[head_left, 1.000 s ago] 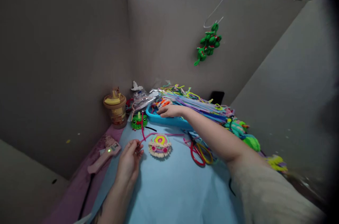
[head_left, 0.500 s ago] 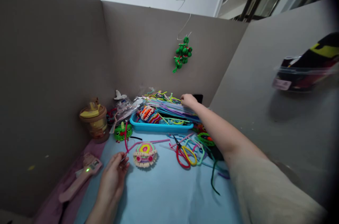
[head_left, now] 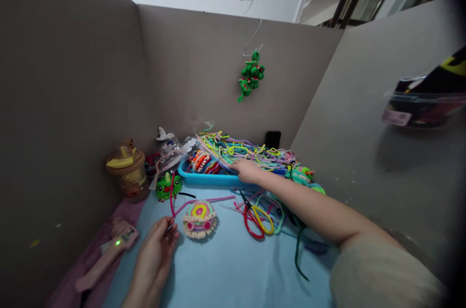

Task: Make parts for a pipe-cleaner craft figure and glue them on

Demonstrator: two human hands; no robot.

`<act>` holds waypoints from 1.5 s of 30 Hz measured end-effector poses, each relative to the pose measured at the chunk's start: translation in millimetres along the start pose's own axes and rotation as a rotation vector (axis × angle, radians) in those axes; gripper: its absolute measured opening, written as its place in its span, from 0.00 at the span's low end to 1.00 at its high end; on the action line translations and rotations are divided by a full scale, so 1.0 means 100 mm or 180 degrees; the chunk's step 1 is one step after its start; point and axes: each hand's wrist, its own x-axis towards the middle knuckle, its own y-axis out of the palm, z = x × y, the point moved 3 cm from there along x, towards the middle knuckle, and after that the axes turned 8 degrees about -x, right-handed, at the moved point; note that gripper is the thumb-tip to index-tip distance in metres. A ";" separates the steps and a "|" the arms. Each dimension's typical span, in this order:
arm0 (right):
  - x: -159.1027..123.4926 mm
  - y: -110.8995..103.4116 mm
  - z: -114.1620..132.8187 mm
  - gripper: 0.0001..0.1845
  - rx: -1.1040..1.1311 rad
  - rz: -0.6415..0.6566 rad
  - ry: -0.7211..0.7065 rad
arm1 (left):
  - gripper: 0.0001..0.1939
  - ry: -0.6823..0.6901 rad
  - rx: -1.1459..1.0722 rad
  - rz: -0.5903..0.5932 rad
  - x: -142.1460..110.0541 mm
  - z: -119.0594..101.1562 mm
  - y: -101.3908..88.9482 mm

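Observation:
My left hand [head_left: 156, 245] is closed in a pinch at the bend of a pink pipe cleaner [head_left: 172, 196], whose other arm lies across the blue mat. Just right of it sits a round fuzzy pipe-cleaner piece [head_left: 199, 219] with a cream scalloped edge, pink discs and a yellow and pink top. My right hand [head_left: 246, 171] reaches over the front rim of the blue tray [head_left: 214, 180], its fingers closed around some lilac pipe cleaners of the heaped pile [head_left: 251, 151]; its fingertips are partly hidden. Scissors [head_left: 257, 220] with red and yellow handles lie below my right forearm.
A green fuzzy figure [head_left: 168, 186] sits left of the tray, near a lidded cup [head_left: 128, 172] and clear plastic wrapping [head_left: 173, 152]. A pink glue gun [head_left: 109, 252] lies at left, its light green. Grey partitions [head_left: 204, 70] enclose the table; green ornaments [head_left: 252, 75] hang behind.
The view swung right, then held. My right hand went from the tray's left end to the pile's far side, then came back toward the front, shifting the pipe cleaners. My left hand keeps its pinch.

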 end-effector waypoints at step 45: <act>0.28 -0.47 -0.68 0.29 -0.0418 -0.0874 0.1042 | 0.06 -0.0007 -0.0079 0.0007 -0.03 -0.03 -0.05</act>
